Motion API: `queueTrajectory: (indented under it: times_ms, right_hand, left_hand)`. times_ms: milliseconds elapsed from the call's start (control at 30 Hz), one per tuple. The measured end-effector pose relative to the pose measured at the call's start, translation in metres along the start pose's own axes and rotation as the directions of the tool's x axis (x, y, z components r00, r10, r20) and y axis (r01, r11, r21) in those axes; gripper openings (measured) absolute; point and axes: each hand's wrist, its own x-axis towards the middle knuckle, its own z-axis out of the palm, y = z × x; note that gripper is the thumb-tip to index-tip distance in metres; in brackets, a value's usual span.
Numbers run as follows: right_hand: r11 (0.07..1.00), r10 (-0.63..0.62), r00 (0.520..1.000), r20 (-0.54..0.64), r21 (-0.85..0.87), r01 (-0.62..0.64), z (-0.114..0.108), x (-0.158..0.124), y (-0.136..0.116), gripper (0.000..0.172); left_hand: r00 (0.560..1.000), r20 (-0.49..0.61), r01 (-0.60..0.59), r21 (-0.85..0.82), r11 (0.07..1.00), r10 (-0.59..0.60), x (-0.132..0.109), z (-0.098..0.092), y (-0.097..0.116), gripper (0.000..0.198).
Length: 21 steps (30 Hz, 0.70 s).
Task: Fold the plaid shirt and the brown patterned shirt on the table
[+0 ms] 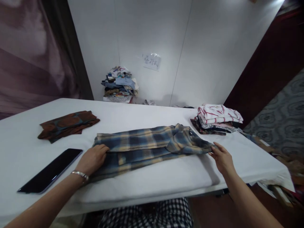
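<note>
A blue and tan plaid shirt (147, 144) lies folded lengthwise across the white table (166, 180). My left hand (91, 159), with a silver bracelet on the wrist, is closed on the shirt's left end, fingers curled over the fabric edge. My right hand (222, 158) pinches the shirt's right end near the collar. Both hands hold the shirt against the table top.
A black phone (51, 171) lies near my left forearm. A folded brown patterned cloth (67, 124) sits at the left. A stack of folded clothes (217, 118) stands at the right. A heap of clothes (120, 84) rests against the white wall behind.
</note>
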Motion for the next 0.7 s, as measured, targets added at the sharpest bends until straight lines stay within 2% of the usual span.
queueTrajectory:
  times_ms: [100,233,333,400,433,500,533,567,600,633,667,700]
  right_hand:
    - [0.990,-0.144,0.987,-0.072,-0.005,0.144,0.003,0.001,-0.007,0.042]
    - [0.948,-0.316,0.941,-0.118,-0.015,0.316,0.027,0.011,-0.029,0.040]
    - [0.881,-0.473,0.879,-0.065,-0.012,0.473,0.070,0.021,-0.054,0.037]
    - [0.814,-0.581,0.813,0.032,0.005,0.581,0.112,0.020,-0.072,0.032]
    - [0.783,-0.618,0.776,0.122,0.013,0.622,0.136,0.016,-0.080,0.030]
    - [0.730,-0.647,0.677,0.352,0.030,0.682,0.187,0.001,-0.092,0.029]
    - [0.718,-0.615,0.599,0.513,0.050,0.695,0.211,-0.009,-0.096,0.032]
    - [0.717,-0.539,0.481,0.692,0.076,0.693,0.233,-0.020,-0.097,0.036]
    - [0.715,-0.441,0.331,0.834,0.104,0.691,0.252,-0.030,-0.097,0.043]
    - [0.718,-0.372,0.211,0.904,0.135,0.683,0.268,-0.038,-0.095,0.048]
    - [0.726,-0.330,0.136,0.934,0.159,0.669,0.279,-0.042,-0.091,0.052]
    - [0.739,-0.324,0.123,0.938,0.170,0.652,0.286,-0.042,-0.085,0.053]
  left_hand:
    - [1.000,-0.027,-0.002,-0.015,1.000,0.002,-0.001,0.000,0.000,0.034]
    - [0.998,0.055,0.003,-0.064,0.998,0.001,-0.005,0.005,0.001,0.033]
    - [0.998,0.068,0.026,-0.100,0.995,-0.019,-0.008,0.002,0.001,0.032]
    - [0.997,0.072,0.026,-0.097,0.995,-0.020,-0.009,-0.001,0.002,0.030]
    - [0.997,0.080,0.028,-0.091,0.995,-0.020,-0.009,-0.002,0.003,0.030]
    - [0.994,0.106,0.041,-0.097,0.994,-0.031,-0.010,-0.003,0.004,0.029]
    - [0.993,0.111,0.056,-0.119,0.991,-0.042,-0.010,-0.003,0.005,0.029]
    - [0.993,0.105,0.072,-0.158,0.985,-0.056,-0.011,-0.002,0.006,0.031]
    - [0.993,0.089,0.091,-0.213,0.973,-0.073,-0.011,-0.002,0.007,0.033]
    - [0.992,0.072,0.122,-0.276,0.953,-0.106,-0.011,-0.002,0.009,0.038]
    - [0.985,0.068,0.173,-0.338,0.925,-0.159,-0.011,-0.001,0.010,0.045]
    - [0.970,0.084,0.242,-0.392,0.888,-0.228,-0.011,-0.001,0.011,0.053]
